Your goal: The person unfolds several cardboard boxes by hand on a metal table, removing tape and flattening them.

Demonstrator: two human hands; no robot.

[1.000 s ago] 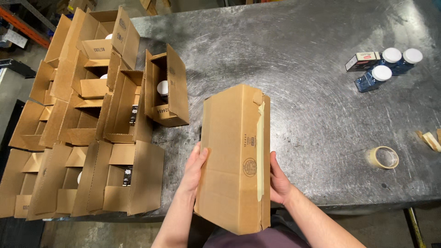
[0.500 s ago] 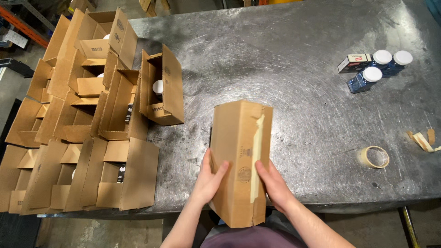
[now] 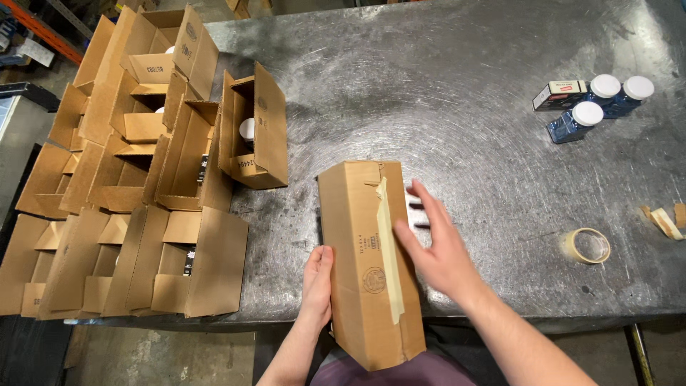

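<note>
A long brown cardboard box (image 3: pixel 361 250) lies on the grey metal table (image 3: pixel 443 107), its near end hanging over the front edge. A strip of tan tape (image 3: pixel 389 250) runs along its top seam. My left hand (image 3: pixel 316 282) presses flat against the box's left side. My right hand (image 3: pixel 436 243) is spread open over the box's right edge beside the tape, fingers pointing away from me.
Several open cardboard boxes (image 3: pixel 143 179) crowd the table's left side; one (image 3: pixel 254 129) holds a white-capped bottle. Three blue bottles with white caps (image 3: pixel 597 104) and a small carton (image 3: pixel 559 94) stand far right. A tape roll (image 3: pixel 589 245) and tape scraps (image 3: pixel 664 220) lie right.
The box has been lowered from tilted up to lying flat on the table. My right hand let go of its side and now spreads open over the right edge.
</note>
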